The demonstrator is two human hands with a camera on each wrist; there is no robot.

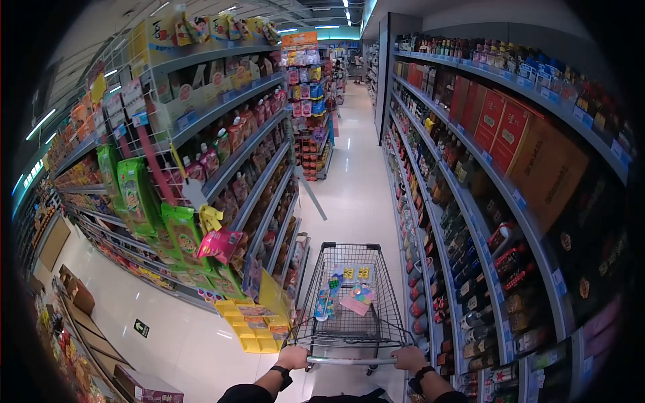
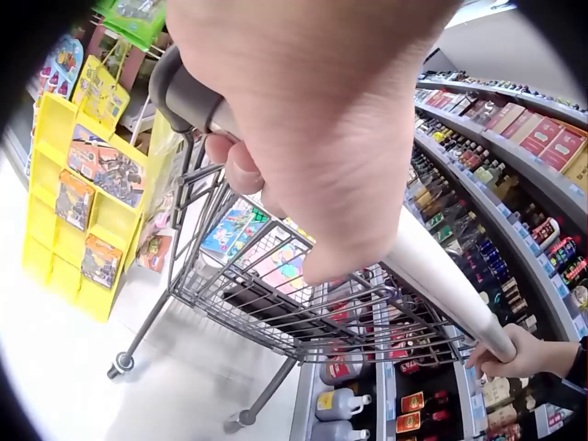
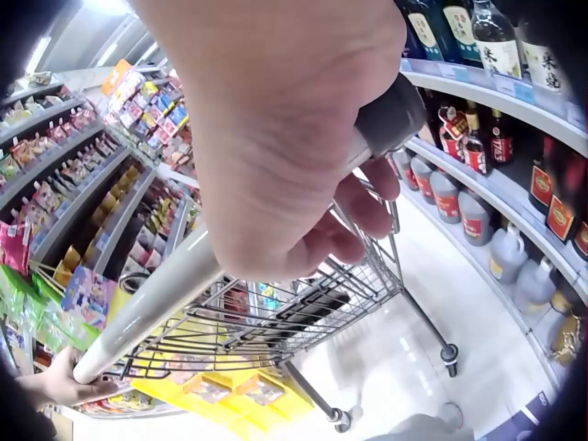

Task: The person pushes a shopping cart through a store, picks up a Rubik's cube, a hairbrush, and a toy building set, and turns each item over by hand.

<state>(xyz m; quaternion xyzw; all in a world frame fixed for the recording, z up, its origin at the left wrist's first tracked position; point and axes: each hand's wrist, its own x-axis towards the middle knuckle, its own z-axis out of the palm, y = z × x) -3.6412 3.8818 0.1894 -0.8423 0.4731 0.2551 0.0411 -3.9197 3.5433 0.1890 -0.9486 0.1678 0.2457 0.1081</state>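
Observation:
A wire shopping cart (image 1: 349, 289) stands in front of me, with blue, pink and yellow packages (image 1: 357, 299) lying in its basket. My left hand (image 1: 293, 357) grips the left end of the cart's handle bar (image 1: 351, 361). Around the bar's right end my right hand (image 1: 409, 359) is curled. From the left wrist view, the left hand (image 2: 303, 129) wraps the bar (image 2: 441, 276) beside its dark end cap. In the right wrist view the right hand (image 3: 285, 138) holds the bar (image 3: 156, 303) the same way, fingers underneath.
Bottle shelves (image 1: 470, 235) with red boxes (image 1: 500, 127) line the right side. On the left are snack shelves (image 1: 228, 161), green bags (image 1: 139, 195) and a yellow rack (image 1: 248, 330) close to the cart. The aisle floor (image 1: 353, 148) runs ahead past another display (image 1: 310, 101). Cartons (image 1: 148, 386) lie at lower left.

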